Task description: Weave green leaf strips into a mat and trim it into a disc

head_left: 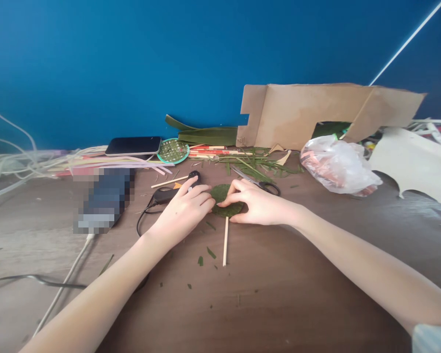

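A round dark-green leaf disc (pixel 226 192) with a pale wooden stick (pixel 226 242) at its near edge forms a small fan shape on the table. My left hand (pixel 189 202) is closed at the disc's left edge, its thumb side against the leaf. My right hand (pixel 259 203) curls over the right side, thumb and forefinger pinched on the leaf. How the stick joins the disc is hidden. A black glue gun (pixel 165 195) lies partly behind my left hand. Scissors with black handles (pixel 270 188) rest just beyond my right hand.
A folded cardboard sheet (pixel 294 110) stands against the blue wall, beside a plastic bag (pixel 338 164). At the back lie a phone (pixel 134 145), a teal-rimmed woven disc (pixel 173 151) and leaf strips (pixel 209 136). A blurred-out device (pixel 108 198) with a white cable lies left. Leaf scraps (pixel 210 253) dot the table.
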